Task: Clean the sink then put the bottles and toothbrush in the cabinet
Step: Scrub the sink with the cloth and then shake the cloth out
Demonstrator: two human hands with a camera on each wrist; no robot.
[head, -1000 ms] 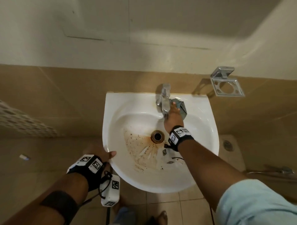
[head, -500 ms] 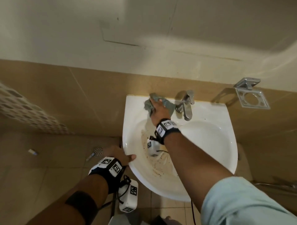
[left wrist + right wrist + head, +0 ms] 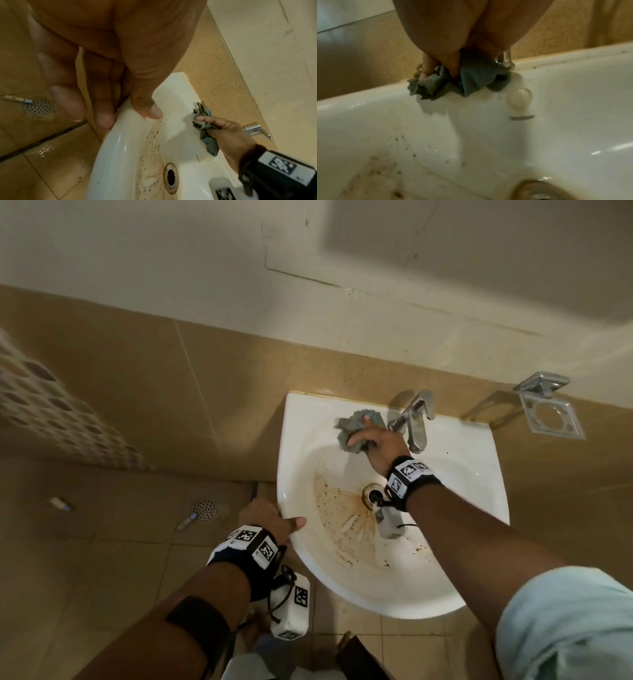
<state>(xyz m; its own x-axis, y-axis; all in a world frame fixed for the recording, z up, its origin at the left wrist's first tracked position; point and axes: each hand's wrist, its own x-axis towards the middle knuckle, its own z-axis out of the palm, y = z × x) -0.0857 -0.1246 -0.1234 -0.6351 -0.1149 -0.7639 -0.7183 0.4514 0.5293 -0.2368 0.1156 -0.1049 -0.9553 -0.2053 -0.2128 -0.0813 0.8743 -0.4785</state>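
You're gripping the grey rag [image 3: 356, 430] in your right hand [image 3: 383, 444], scrubbing the sink [image 3: 479, 508] rim at 11 o'clock; your left hand [image 3: 270, 518] is clamping the 9 o'clock edge. The basin stains [image 3: 346, 518] are remaining; no bottles, toothbrush or cabinet are showing.

We wear black wristbands [image 3: 245, 549] with white coded tags, dangling white camera boxes [image 3: 291, 606], and a pale blue sleeve [image 3: 565, 625].

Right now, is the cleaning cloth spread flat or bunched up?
Bunched up. The grey cloth is crumpled in the right hand, pressed on the sink ledge beside the tap.
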